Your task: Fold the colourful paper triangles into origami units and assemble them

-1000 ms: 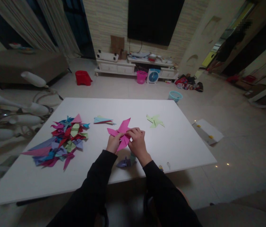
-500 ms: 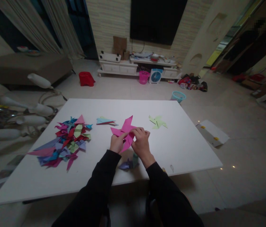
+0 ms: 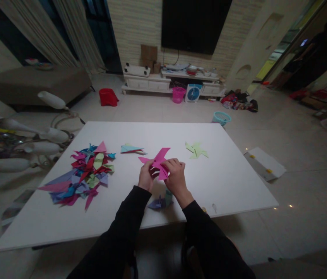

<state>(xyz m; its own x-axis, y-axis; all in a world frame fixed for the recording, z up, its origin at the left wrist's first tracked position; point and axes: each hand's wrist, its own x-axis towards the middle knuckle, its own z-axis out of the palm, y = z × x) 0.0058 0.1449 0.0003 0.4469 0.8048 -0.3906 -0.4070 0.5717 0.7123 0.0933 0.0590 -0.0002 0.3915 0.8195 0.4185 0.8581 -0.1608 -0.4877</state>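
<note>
A pink folded paper pinwheel (image 3: 161, 155) with pointed arms is held above the white table (image 3: 230, 182). My left hand (image 3: 146, 176) grips its left side, thumb on top. On its right side my right hand (image 3: 176, 175) pinches the paper; some of its fingertips are hidden. Beyond my right hand a pale green paper pinwheel (image 3: 196, 150) lies flat. Just below my hands sit small folded paper pieces, one bluish purple (image 3: 158, 203) and one grey-green (image 3: 168, 197), partly shadowed. Folded light blue and red paper darts (image 3: 131, 149) lie further off to the left.
A heap of colourful origami (image 3: 90, 174) covers the table's left part. A lamp with several white shades (image 3: 53, 100) stands beyond the left edge. A blue basket (image 3: 221, 117) is on the floor behind the table. A person (image 3: 311, 50) stands far right.
The pink pinwheel has been turned and tilted between my hands, and my left hand's hold has shifted. The whole view has moved slightly. The person at far right now shows a lit screen.
</note>
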